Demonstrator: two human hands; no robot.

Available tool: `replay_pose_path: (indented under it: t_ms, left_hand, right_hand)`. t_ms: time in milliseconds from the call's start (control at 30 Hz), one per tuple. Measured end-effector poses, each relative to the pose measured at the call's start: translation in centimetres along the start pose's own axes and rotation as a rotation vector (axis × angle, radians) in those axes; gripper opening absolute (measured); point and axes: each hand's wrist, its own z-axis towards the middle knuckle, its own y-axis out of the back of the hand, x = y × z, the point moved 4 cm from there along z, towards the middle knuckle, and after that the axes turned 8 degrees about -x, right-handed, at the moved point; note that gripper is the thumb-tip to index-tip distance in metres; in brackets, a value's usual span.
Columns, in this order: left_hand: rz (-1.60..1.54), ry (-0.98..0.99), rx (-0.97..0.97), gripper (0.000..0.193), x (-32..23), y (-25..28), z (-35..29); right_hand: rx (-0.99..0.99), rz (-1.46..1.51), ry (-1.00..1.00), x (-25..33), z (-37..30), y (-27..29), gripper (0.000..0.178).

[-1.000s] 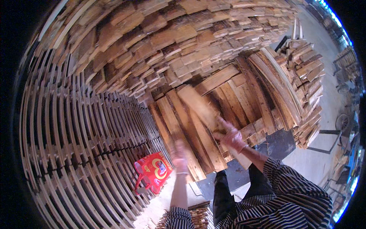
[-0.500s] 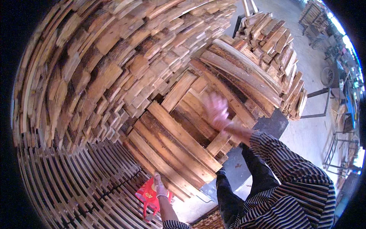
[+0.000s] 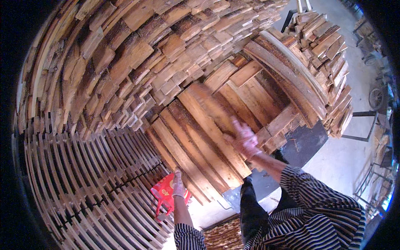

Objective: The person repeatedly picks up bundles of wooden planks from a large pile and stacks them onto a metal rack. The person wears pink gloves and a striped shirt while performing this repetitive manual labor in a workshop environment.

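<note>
My right hand point(image 3: 243, 141), in a pale pinkish glove and slightly blurred, has its fingers stretched out and spread. It is over the right edge of a row of rough wooden planks point(image 3: 187, 139), beside a blurred plank point(image 3: 210, 106). My left hand point(image 3: 178, 185), in a similar glove, is at the outer left edge of that row, in front of a red plastic stool point(image 3: 163, 192); how its fingers close there cannot be made out. Right of the row lies a lower layer of planks point(image 3: 243, 98), with a short board point(image 3: 277, 125) across its near end.
A tall wall of stacked boards point(image 3: 137, 54) rises at the far left. Slatted timber point(image 3: 96, 187) lies at the lower left. Bark-edged planks point(image 3: 291, 75) and a heap of offcuts point(image 3: 323, 46) are on the right. A dark panel point(image 3: 306, 141) and metal frame point(image 3: 362, 125) are nearby.
My right hand has moved from above the middle gap toward the left row, its fingers now clearer. A blurred plank now lies along that row's right edge. My left hand stays beside the stool.
</note>
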Motion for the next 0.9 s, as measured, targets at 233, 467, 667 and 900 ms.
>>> replay_pose_path:
  t_ms: [233,467,667,900]
  left_hand:
    - [-0.133,0.139,0.06,0.088,0.1,-0.7,-0.8]
    - [0.449,-0.745,-0.504,0.075,-9.2,-5.8,-4.5]
    - [0.913,-0.655,-0.213,0.139,-16.8,-19.9,-5.1]
    - [1.138,-0.326,-0.04,0.113,-14.7,-22.0,-0.7]
  right_hand:
    - [0.365,0.101,0.147,3.4,-2.1,-4.6,0.083]
    - [-0.721,-0.608,0.046,-6.5,11.4,14.9,0.079]
    - [-0.267,-0.337,0.084,-16.2,17.3,22.3,0.078]
    - [-0.381,-0.336,0.088,-13.6,16.5,23.7,0.08]
